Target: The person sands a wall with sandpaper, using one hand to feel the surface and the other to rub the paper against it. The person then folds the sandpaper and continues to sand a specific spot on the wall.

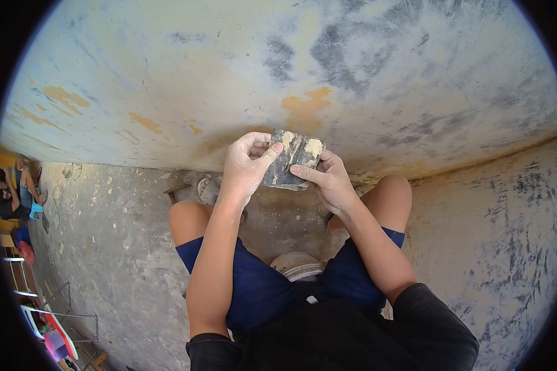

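I find no readable text, label, brand, number or sign anywhere; worn sanding pad (293, 159) between my hands shows only paint smears, no print; wall (229, 74) shows only stains and patches, no lettering; floor (489, 235) same.

Floor (124, 247): bare grey concrete, dusty and scuffed.
On it: a round pale bucket (298, 264) between the person's knees.

Just one view here, a head-worn fisheye cam looking steeply down and forward from the person's head. It sits close above the left hand (246, 166) and right hand (329, 180), taking in bent knees, concrete floor (111, 247) and the patchy wall (229, 74) right ahead, with dark vignette corners.
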Motion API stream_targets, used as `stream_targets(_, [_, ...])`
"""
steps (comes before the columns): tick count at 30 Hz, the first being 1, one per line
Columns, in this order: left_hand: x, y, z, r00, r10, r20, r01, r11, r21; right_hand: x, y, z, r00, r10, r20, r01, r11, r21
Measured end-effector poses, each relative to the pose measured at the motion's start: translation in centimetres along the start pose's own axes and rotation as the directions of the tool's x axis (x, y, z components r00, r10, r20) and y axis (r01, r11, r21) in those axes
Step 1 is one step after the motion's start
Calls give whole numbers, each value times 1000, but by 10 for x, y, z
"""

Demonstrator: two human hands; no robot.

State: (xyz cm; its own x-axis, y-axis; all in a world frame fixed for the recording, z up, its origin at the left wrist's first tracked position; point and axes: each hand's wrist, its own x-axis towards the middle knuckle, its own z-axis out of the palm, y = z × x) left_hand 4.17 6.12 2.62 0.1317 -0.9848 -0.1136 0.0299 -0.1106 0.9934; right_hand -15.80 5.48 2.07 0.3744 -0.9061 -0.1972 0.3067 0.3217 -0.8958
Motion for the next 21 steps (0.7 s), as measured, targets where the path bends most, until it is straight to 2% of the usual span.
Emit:
stream_targets(2, [1,-1,-3,1000,0,-9,1,999,43,0,-4,-2,1000,15,23,-14,998,-58])
stream_targets(4, [2,2,-7,976,134,-173,-106,981,162,-2,-10,-4,998,34,44,-29,993,-113])
stream_targets(6, [-1,9,-11,962,174,-209,-136,973,187,-3,-17,-10,948,225,223,-134,923,-362])
stream_targets(7, [-2,12,-13,955,170,-245,-119,971,210,-1,-10,-15,914,240,328,-101,915,-390])
stream_targets(8, [-2,13,-14,946,165,-280,-100,968,231,1,-10,-19,914,240,326,-102,916,-388])
stream_targets(10, [1,4,-16,947,159,-280,-92,967,236,5,-13,-25,860,414,299,-70,675,-734])
stream_targets(11, [2,1,-16,950,154,-271,-78,959,271,8,0,-35,932,296,209,-98,761,-641])
stream_targets(12, [2,1,-16,953,147,-264,-62,950,305,12,2,-37,933,295,208,-99,762,-639])
stream_targets(13, [1,1,-15,953,146,-265,-61,950,305,19,3,-39,993,121,14,-98,856,-508])
stream_targets(14, [1,2,-13,956,137,-260,-52,949,310,23,5,-40,978,-29,-207,-51,927,-371])
stream_targets(15, [1,4,-11,959,130,-253,-45,948,315,17,-6,-37,990,54,-129,-107,887,-449])
stream_targets(16, [1,5,-9,959,129,-252,-44,948,316,16,-5,-36,990,54,-130,-107,888,-447])
stream_targets(18, [0,7,-6,963,119,-240,-35,944,329,15,0,-37,966,124,-225,-194,928,-319])
stream_targets(19, [-1,8,-4,964,115,-241,-31,945,325,19,-1,-41,948,45,-316,-161,923,-350])
stream_targets(20, [-1,9,-2,965,115,-234,-32,942,334,18,-1,-43,947,46,-318,-163,922,-352])
stream_targets(21, [0,10,-1,967,121,-226,-37,938,343,18,-3,-44,968,144,-207,-202,934,-296])
